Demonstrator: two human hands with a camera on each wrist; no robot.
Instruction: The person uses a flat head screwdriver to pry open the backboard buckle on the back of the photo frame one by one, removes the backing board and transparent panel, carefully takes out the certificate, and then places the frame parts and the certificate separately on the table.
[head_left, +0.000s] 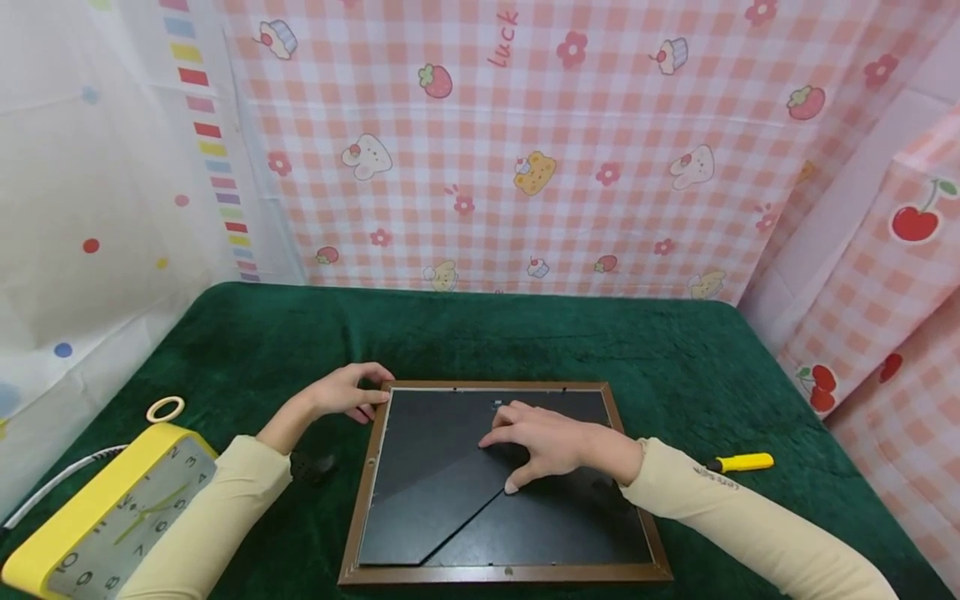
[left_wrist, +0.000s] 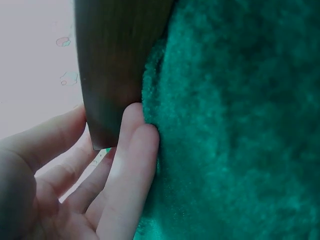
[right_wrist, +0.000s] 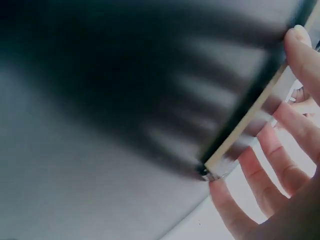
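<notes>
A brown picture frame (head_left: 362, 500) lies face down, its black backing board (head_left: 570, 533) upward. Across the board runs a black stand flap (head_left: 431, 508), widening toward the lower left, with a dark gap along its lower edge. My left hand (head_left: 352, 392) grips the frame's upper left corner; in the left wrist view, thumb and fingers (left_wrist: 142, 150) stand on either side of the brown wood. Over the board, my right hand (head_left: 536, 437) curls across the stand flap, thumb at one edge and fingertips at the other. Its fingers (right_wrist: 255, 175) show beside a pale board edge in the right wrist view.
A yellow alarm clock (head_left: 82, 508) stands at the left, with a pale ring (head_left: 165, 408) and a white cable (head_left: 60, 479) close by. To the right lies a yellow-handled screwdriver (head_left: 746, 462). Green cloth (head_left: 480, 333) covers the table; patterned curtains (head_left: 495, 167) hang around it.
</notes>
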